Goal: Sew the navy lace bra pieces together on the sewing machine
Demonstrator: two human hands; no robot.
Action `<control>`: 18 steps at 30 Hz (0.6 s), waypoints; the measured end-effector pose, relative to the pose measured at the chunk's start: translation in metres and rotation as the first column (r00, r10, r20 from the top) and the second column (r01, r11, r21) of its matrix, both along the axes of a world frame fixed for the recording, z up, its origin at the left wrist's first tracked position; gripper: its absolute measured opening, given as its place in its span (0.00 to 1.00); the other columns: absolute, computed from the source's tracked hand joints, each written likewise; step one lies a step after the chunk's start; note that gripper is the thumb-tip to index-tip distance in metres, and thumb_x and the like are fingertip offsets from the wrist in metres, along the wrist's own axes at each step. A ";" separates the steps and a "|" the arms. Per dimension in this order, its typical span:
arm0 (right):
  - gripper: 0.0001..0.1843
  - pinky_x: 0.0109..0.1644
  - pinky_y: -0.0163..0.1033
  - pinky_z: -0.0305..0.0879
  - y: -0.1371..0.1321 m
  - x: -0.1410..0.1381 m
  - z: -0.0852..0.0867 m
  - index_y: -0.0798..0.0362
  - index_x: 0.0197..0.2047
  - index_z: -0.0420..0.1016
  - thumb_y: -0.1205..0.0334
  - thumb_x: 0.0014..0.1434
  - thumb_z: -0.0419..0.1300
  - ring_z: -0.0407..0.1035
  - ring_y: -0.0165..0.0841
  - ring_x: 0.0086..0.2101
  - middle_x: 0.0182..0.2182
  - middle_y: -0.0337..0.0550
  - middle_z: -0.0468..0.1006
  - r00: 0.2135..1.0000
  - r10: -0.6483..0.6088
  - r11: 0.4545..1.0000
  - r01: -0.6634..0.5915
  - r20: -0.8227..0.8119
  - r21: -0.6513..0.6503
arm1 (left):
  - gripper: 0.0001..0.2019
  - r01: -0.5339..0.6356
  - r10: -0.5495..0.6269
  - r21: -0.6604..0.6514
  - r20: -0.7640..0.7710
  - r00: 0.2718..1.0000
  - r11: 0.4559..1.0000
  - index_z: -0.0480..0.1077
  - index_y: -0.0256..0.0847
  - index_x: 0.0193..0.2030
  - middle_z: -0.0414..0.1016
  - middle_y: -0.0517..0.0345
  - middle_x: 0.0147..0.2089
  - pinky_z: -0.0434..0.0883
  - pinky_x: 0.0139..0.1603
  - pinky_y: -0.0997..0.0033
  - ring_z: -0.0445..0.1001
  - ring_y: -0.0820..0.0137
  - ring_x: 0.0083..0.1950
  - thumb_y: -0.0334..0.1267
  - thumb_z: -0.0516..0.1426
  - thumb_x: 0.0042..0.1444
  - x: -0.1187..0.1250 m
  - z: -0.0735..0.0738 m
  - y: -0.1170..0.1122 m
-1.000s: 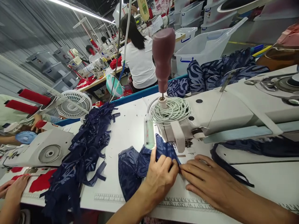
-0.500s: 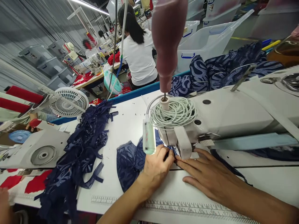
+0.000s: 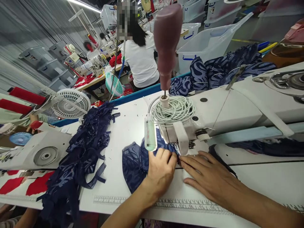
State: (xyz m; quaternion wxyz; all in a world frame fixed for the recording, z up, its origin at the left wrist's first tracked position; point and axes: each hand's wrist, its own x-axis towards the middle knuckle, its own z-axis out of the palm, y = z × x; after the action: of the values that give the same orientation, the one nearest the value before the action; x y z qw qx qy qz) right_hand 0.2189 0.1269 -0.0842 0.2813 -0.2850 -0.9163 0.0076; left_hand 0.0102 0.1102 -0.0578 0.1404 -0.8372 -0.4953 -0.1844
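A navy lace piece (image 3: 134, 160) lies on the white table (image 3: 133, 126) under the head of the white sewing machine (image 3: 228, 110). My left hand (image 3: 161, 172) presses on the lace just left of the needle area, fingers curled on the fabric edge. My right hand (image 3: 209, 179) lies flat on the table to the right, fingertips meeting the left hand's at the fabric under the presser foot (image 3: 181, 148). A narrow dark strap (image 3: 223, 161) runs right from there behind my right hand.
A heap of navy lace pieces (image 3: 83, 155) lies to the left. A coiled grey cord (image 3: 174, 110) and maroon thread cone (image 3: 166, 41) sit on the machine. More navy fabric (image 3: 225, 66) and clear bins (image 3: 206, 47) are behind. A person in white (image 3: 141, 60) sits ahead; a small fan (image 3: 71, 104) stands left.
Both hands moved from the near table up to the presser foot, pushing the lace edge under it. Another person's hand at the lower left has dropped out of view.
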 end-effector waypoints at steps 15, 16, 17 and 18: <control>0.24 0.60 0.50 0.56 0.004 -0.006 0.002 0.55 0.54 0.75 0.51 0.76 0.42 0.72 0.37 0.45 0.48 0.44 0.81 0.997 -0.038 0.999 0.038 -0.064 -0.009 | 0.12 0.010 -0.004 0.100 -0.053 0.999 0.995 0.73 0.35 0.49 0.75 0.56 0.34 0.71 0.44 0.60 0.73 0.67 0.35 0.23 0.51 0.65 0.006 -0.005 0.008; 0.25 0.60 0.50 0.55 0.004 -0.007 0.003 0.55 0.54 0.75 0.52 0.76 0.41 0.72 0.37 0.45 0.46 0.44 0.81 0.998 -0.029 0.999 0.028 -0.053 -0.019 | 0.12 0.011 -0.003 0.103 -0.070 0.998 0.995 0.73 0.35 0.49 0.75 0.56 0.34 0.71 0.43 0.60 0.73 0.67 0.35 0.23 0.51 0.64 0.005 -0.004 0.011; 0.25 0.61 0.50 0.55 0.004 -0.008 0.005 0.55 0.54 0.75 0.52 0.76 0.40 0.72 0.37 0.44 0.45 0.44 0.81 0.999 -0.013 1.000 0.012 -0.040 -0.028 | 0.12 0.007 0.002 0.097 -0.094 0.996 0.995 0.73 0.36 0.48 0.76 0.56 0.35 0.71 0.43 0.60 0.73 0.67 0.36 0.23 0.51 0.64 0.005 -0.004 0.014; 0.25 0.61 0.49 0.54 0.005 -0.008 0.007 0.55 0.53 0.75 0.53 0.77 0.39 0.72 0.37 0.44 0.45 0.44 0.81 0.999 0.001 1.000 -0.002 -0.036 -0.030 | 0.12 -0.003 0.013 0.085 -0.119 0.993 0.996 0.73 0.36 0.48 0.76 0.55 0.37 0.72 0.44 0.59 0.74 0.67 0.37 0.23 0.52 0.64 0.005 -0.003 0.016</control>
State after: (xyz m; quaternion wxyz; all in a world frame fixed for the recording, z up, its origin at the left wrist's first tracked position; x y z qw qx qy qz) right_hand 0.2110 0.1316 -0.0776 0.2932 -0.2885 -0.9111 0.0267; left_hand 0.0149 0.1262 -0.0609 0.2058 -0.8381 -0.4811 -0.1544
